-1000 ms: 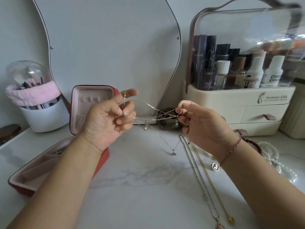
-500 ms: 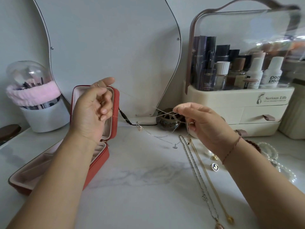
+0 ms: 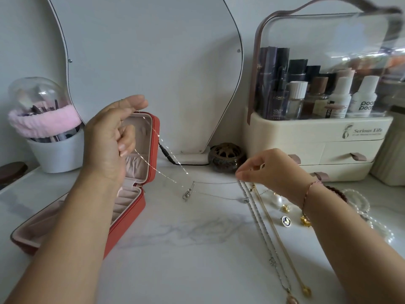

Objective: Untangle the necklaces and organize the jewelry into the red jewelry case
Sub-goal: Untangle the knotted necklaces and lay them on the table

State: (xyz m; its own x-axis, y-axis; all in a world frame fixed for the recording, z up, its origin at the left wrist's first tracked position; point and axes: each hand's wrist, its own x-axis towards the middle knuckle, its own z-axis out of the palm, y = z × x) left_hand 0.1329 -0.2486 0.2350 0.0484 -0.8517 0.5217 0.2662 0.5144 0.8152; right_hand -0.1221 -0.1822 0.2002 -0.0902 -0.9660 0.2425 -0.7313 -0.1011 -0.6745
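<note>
My left hand (image 3: 109,139) is raised in front of the open red jewelry case (image 3: 140,205) and pinches a thin silver chain (image 3: 166,165). The chain runs down to a small pendant (image 3: 187,195) resting on the marble top. My right hand (image 3: 271,170) hovers low at the right and pinches another fine silver chain (image 3: 217,183) that stretches left toward the pendant. A silver necklace (image 3: 263,229) and a gold necklace (image 3: 282,242) lie straight on the table below my right hand.
A mirror (image 3: 153,62) stands at the back, with a brush holder (image 3: 50,132) on the left. At the right is a cosmetics organizer (image 3: 317,128), and a small round bronze pot (image 3: 226,157) sits near it. Earrings (image 3: 286,208), a pin (image 3: 286,221) and pearl strands (image 3: 363,207) lie at the right.
My right hand has dropped toward the table. My left hand stayed raised by the case lid, and the chain now hangs slack from it, with the pendant on the tabletop.
</note>
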